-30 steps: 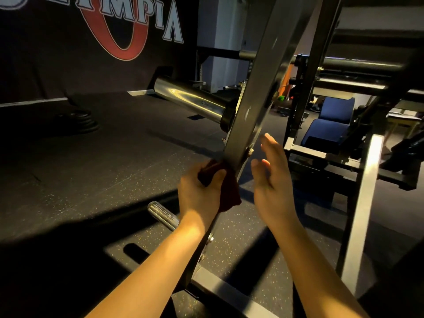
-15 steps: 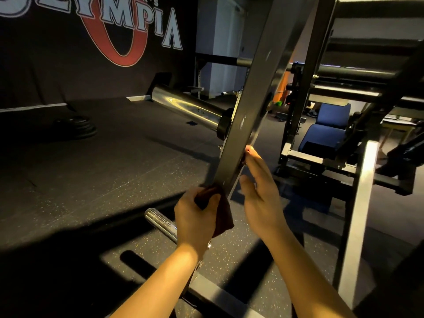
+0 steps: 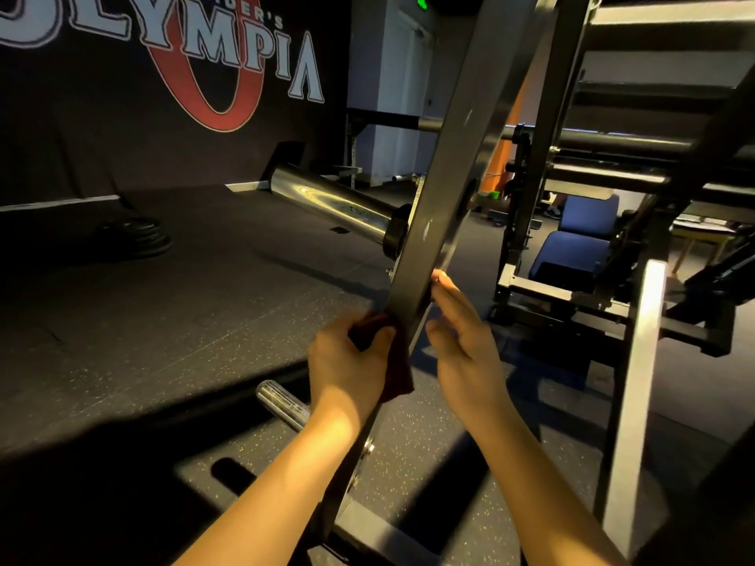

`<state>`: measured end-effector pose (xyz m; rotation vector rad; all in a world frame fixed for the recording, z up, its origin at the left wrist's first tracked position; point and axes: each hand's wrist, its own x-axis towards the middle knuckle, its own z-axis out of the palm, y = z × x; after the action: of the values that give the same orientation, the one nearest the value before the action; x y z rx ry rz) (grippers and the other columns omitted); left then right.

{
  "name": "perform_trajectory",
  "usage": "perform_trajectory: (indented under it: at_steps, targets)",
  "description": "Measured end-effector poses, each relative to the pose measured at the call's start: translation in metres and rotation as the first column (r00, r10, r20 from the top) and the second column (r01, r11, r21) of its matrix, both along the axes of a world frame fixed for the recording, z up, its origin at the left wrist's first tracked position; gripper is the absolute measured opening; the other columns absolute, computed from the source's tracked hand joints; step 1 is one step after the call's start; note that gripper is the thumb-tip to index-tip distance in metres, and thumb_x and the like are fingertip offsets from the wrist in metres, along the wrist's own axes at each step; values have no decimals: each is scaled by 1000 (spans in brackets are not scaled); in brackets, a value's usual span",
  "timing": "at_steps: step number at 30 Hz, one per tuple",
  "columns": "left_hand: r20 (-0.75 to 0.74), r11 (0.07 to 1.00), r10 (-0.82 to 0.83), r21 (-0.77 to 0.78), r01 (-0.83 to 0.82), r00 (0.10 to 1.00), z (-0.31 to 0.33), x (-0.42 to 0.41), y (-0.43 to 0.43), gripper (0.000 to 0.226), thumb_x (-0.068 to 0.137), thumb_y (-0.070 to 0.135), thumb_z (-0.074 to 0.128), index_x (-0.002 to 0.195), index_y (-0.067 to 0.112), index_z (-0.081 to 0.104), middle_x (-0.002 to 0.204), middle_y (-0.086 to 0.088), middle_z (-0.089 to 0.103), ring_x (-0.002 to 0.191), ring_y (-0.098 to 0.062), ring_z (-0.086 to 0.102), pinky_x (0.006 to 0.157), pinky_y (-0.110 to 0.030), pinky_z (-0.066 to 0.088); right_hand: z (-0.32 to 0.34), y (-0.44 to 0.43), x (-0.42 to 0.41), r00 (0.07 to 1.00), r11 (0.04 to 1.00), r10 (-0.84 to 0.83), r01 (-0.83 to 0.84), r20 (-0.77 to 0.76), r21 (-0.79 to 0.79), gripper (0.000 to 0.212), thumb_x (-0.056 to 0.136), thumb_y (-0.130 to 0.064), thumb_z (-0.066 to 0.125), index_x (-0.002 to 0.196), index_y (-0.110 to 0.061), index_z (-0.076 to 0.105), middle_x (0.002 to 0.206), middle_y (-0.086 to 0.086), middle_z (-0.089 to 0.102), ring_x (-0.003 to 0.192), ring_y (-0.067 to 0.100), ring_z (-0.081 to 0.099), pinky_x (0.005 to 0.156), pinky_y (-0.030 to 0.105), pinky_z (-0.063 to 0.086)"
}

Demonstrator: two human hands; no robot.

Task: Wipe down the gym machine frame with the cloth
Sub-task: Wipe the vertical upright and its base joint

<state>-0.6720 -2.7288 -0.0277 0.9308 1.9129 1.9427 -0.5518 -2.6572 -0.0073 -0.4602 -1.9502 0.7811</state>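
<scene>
The left hand (image 3: 347, 361) is curled round a dark red cloth (image 3: 398, 379) and presses it against the left edge of the slanted steel frame bar (image 3: 449, 177), low on the bar; a corner of the cloth hangs below the thumb. The right hand (image 3: 470, 345) is open, fingers straight and together, with its fingertips (image 3: 443, 285) touching the bar's right edge just above the cloth (palm facing the bar, gripping nothing). A chrome weight sleeve (image 3: 327, 202) juts from the bar's far side. A blue seat (image 3: 572, 255) sits behind to the right, and weight plates (image 3: 135, 239) lie on the rubber floor (image 3: 204, 320) well to the left.
</scene>
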Motion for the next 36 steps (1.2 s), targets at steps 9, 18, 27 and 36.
perform_trajectory:
  at_steps: [9, 18, 27, 36]
  targets:
    - [-49, 996, 4, -87, -8, 999, -31, -4, -14, 15, 94, 24, 71, 104, 31, 64, 100, 11, 70, 101, -13, 70, 88, -30, 58, -4, -1, -1, 1000, 999, -19, 20, 19, -39, 60, 105, 2, 45, 144, -42, 35, 138, -40, 39, 128, -20, 42, 106, 3, 32]
    - [-315, 982, 51, 188, 9, 948, 53, 9, 1, 16, 93, 27, 72, 99, 38, 62, 98, 17, 66, 96, 1, 64, 84, -14, 51, 18, 6, 13, 999, 998, -10, 13, 38, -69, 46, 104, -5, 47, 130, -43, 55, 118, -36, 61, 115, -16, 55, 90, 2, 41]
    - [-307, 976, -19, 203, 85, 952, 77, 13, -1, 14, 95, 20, 70, 96, 32, 63, 92, 14, 68, 86, 5, 68, 72, -8, 52, 83, 14, 17, 963, 929, -265, 270, -55, 253, 57, 102, -11, 53, 155, -24, 36, 163, -5, 31, 148, -1, 25, 108, -3, 17]
    - [-354, 999, -7, 42, 23, 935, 47, 5, -9, 17, 93, 33, 69, 97, 46, 59, 99, 19, 65, 95, 9, 62, 90, -27, 56, 88, 13, 13, 998, 993, -8, 16, -65, 117, 56, 106, 0, 43, 150, -32, 33, 156, -19, 32, 120, -36, 31, 93, -7, 30]
